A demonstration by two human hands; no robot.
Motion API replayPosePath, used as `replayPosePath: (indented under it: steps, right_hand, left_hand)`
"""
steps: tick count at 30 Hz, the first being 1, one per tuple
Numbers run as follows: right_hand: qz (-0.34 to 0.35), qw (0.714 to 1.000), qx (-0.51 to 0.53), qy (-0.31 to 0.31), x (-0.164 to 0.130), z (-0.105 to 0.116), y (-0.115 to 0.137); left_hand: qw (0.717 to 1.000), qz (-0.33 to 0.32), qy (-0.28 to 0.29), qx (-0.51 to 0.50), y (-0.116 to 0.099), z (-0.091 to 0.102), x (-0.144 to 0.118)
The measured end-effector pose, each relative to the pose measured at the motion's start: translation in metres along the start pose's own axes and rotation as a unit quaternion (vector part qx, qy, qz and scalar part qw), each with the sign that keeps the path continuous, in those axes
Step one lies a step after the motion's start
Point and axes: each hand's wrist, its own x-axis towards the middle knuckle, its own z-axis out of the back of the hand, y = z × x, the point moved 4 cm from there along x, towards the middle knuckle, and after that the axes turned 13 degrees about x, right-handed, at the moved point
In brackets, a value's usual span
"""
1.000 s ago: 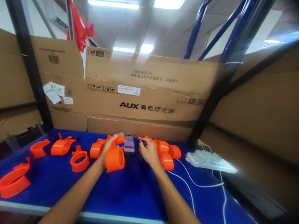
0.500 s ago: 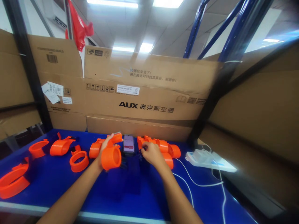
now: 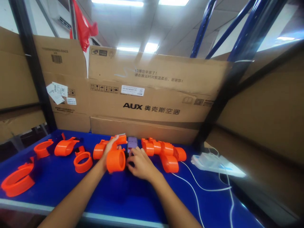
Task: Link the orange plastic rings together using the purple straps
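A: Orange clamp [image 3: 115,160] position?
B: Left hand [image 3: 109,151] is gripping it closed, just above the blue surface [image 3: 133,196]. Right hand [image 3: 140,164] is hovering beside it, fingers curled, empty.
A: Next requirement?
B: Probably steadying the clamp for fitting.

Bright ceiling panels [image 3: 118,3] — edges warped, blurred.

Right hand [image 3: 140,164] has moved left from the orange parts [image 3: 163,152] to just before the phone [image 3: 132,143], next to the orange tube [image 3: 116,160]; phone now partly hidden by its fingers [image 3: 133,155].
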Motion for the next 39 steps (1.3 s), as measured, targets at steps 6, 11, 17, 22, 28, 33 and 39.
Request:
replayPosePath:
  steps: [6,11,17,22,28,33,39]
  right_hand:
    - [-0.01,0.997,-0.055,0.045,0.003,-0.011,-0.004]
    - [-0.01,0.998,-0.052,0.035,0.006,-0.011,-0.006]
    - [-0.072,0.992,-0.091,-0.046,0.021,-0.005,-0.02]
    - [-0.083,0.99,-0.109,-0.034,0.029,-0.013,-0.026]
    - [-0.078,0.994,-0.067,-0.038,0.026,-0.013,-0.026]
    - [-0.092,0.983,0.018,-0.157,0.019,0.009,-0.032]
    - [-0.043,0.921,0.265,-0.281,0.022,0.024,-0.041]
  left_hand:
    - [0.996,-0.045,-0.034,0.073,0.005,-0.001,0.001]
    - [0.994,-0.074,-0.041,0.066,-0.001,0.001,0.0]
    - [0.995,-0.093,-0.034,0.021,-0.02,0.007,0.002]
    - [0.99,-0.103,-0.067,0.069,-0.014,0.006,0.003]
    - [0.973,-0.154,-0.089,0.149,-0.005,-0.007,-0.003]
    - [0.964,-0.193,-0.079,0.168,-0.003,-0.018,-0.007]
    - [0.953,-0.184,0.015,0.239,0.006,-0.03,-0.007]
